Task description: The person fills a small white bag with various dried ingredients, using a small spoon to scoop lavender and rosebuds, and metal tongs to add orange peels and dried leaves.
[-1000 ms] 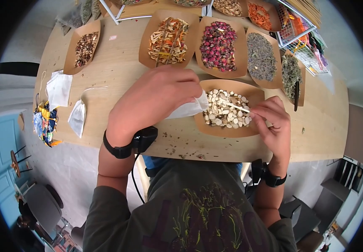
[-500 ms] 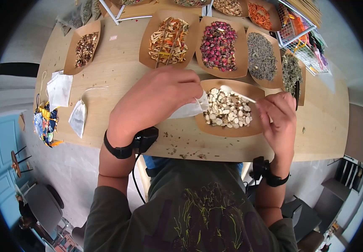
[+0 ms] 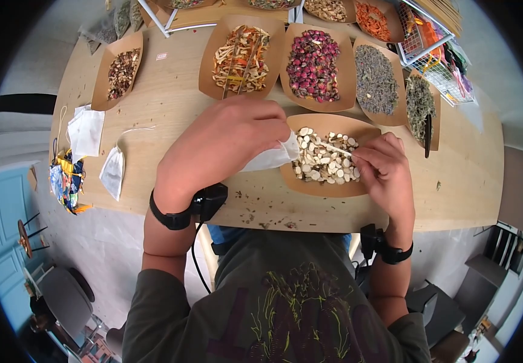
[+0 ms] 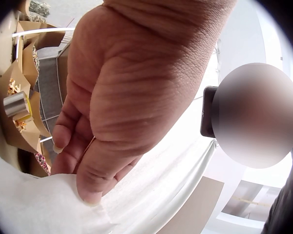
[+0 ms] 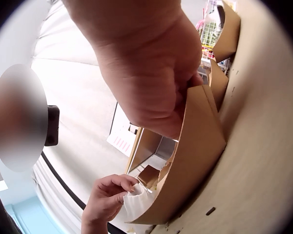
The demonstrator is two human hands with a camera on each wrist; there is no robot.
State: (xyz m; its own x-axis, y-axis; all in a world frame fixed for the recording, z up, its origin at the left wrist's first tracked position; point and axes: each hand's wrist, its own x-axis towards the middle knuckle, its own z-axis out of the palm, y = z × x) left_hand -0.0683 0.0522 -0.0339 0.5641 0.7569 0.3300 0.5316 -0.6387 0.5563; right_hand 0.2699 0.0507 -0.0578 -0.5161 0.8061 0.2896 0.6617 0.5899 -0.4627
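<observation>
My left hand pinches the edge of a white fabric pouch, held over the left end of a brown paper tray. The left wrist view shows thumb and fingers on the pouch cloth. In the tray lie pale dried root slices. My right hand, at the tray's right end, pinches the handle of a small white spoon. The spoon points left, its bowl end down among the slices. From the right wrist, the tray wall hides the fingertips and spoon.
Behind stand trays of orange-and-cream dried peel with tongs, rosebuds, lavender-grey buds and green leaves. Left are a tray of brown bits, flat white pouches, a filled pouch and patterned cloth bags.
The right hand first lifted the spoon back to the right, showing its white bowl, then brought it left and down into the slices again. The left hand and pouch stay nearly still.
</observation>
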